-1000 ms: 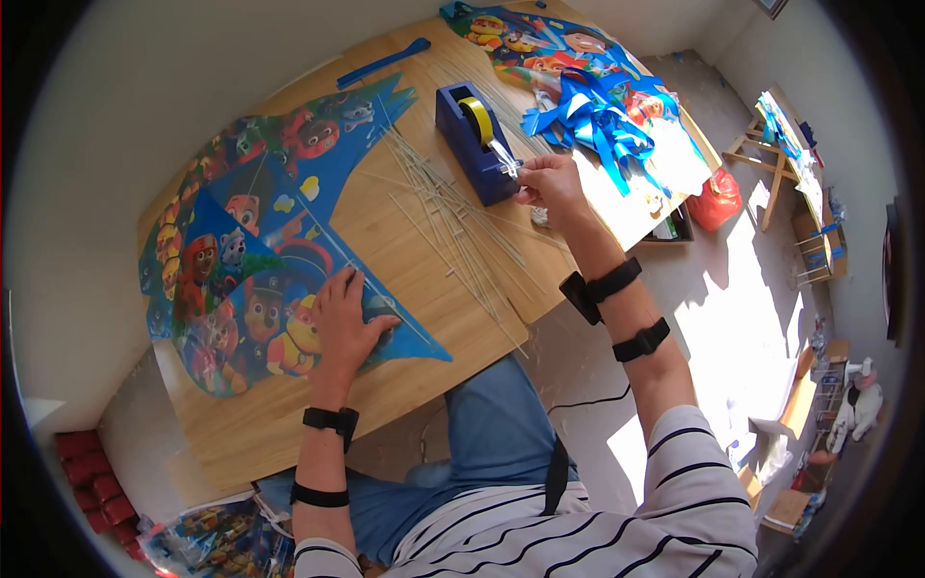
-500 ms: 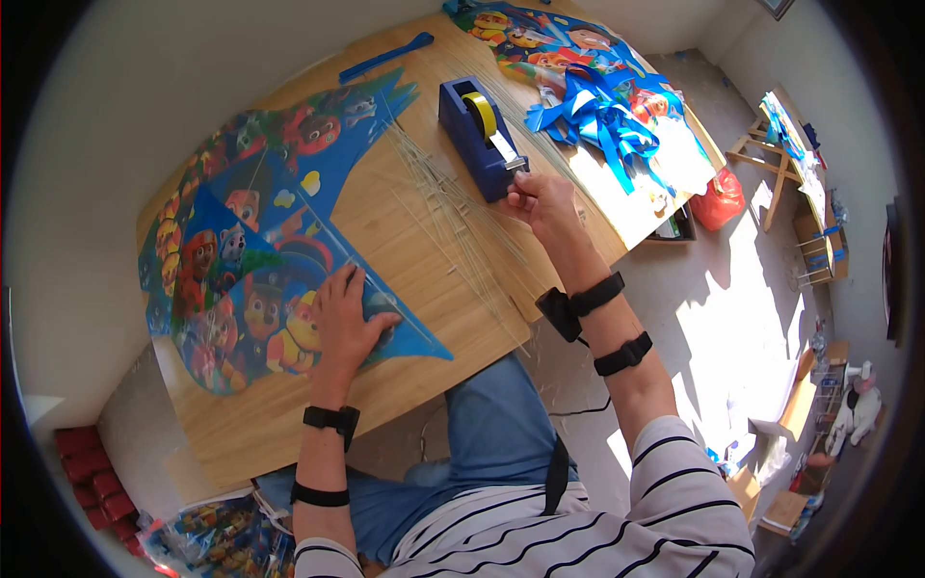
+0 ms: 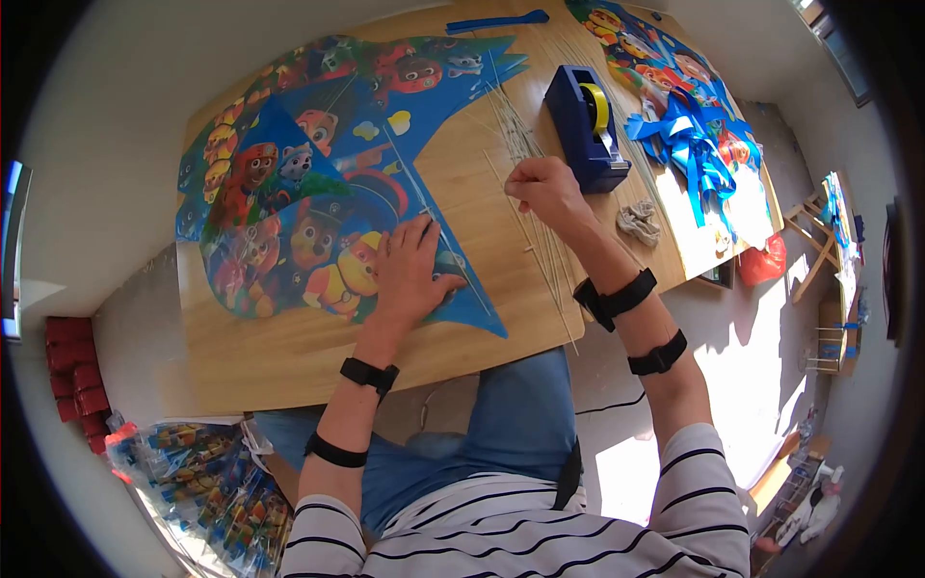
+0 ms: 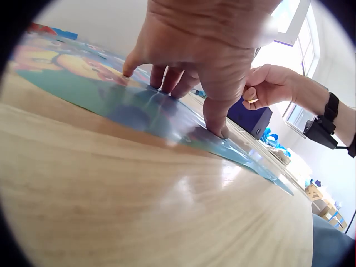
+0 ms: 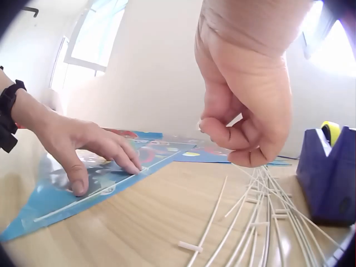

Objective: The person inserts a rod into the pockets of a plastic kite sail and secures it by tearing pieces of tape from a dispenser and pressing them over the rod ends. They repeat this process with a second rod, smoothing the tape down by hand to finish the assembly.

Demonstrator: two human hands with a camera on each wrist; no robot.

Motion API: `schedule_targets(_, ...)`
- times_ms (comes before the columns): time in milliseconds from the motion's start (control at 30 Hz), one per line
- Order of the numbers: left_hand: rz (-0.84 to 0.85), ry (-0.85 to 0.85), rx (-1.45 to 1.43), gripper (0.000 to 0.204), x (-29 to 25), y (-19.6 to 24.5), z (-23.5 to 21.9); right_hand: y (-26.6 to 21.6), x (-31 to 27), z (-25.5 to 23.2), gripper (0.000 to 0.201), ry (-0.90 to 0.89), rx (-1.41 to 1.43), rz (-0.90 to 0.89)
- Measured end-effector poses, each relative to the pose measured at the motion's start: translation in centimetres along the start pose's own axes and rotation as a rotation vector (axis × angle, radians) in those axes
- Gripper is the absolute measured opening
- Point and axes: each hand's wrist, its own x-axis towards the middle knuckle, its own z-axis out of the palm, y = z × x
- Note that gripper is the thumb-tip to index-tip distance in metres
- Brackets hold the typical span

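A blue plastic kite sheet (image 3: 318, 183) printed with cartoon dogs lies on the left of the wooden table. My left hand (image 3: 409, 270) rests on it with fingers spread, fingertips beside a thin white rod (image 3: 414, 173) that runs along the sheet's right edge. To the right, my right hand (image 3: 549, 193) is raised over the table, thumb and fingers pinched together. A small piece of tape (image 4: 253, 100) shows at its fingertips, mostly hidden by the fingers. Close by on its right stands a dark blue tape dispenser (image 3: 585, 135) with a yellow-cored roll.
Several loose thin rods (image 5: 258, 211), some with short white sleeves, lie between sheet and dispenser. A crumpled cloth (image 3: 638, 222) sits near the dispenser. Blue ribbons (image 3: 694, 159) are heaped on another printed sheet at right. A blue strip (image 3: 496, 21) lies at the far edge.
My right hand has pulled tape from the dispenser, torn it at the cutter, and moved left away from it. The left hand stays on the sheet; the head view has turned.
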Motion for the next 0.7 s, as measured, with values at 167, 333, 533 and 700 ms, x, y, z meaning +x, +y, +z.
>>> schedule_targets(167, -0.025, 0.026, -0.074, 0.077, -0.3, 0.1, 0.0, -0.7, 4.5, 7.7, 0.011, -0.215, -0.413, -0.415)
schedule_targets(333, -0.022, 0.097, -0.132, 0.071, -0.6, -0.7, -0.4, -1.8, 6.8, 10.9, 0.014, -0.271, -0.547, -0.270)
schedule_targets(533, -0.042, 0.071, -0.190, 0.063, -1.0, -2.4, -1.7, -1.1, 7.1, 12.4, 0.018, -0.320, -0.568, -0.109)
schedule_targets(700, -0.022, 0.115, -0.208, 0.058, -0.6, -2.5, -2.0, -3.1, 6.6, 12.2, 0.020, -0.348, -0.638, -0.057)
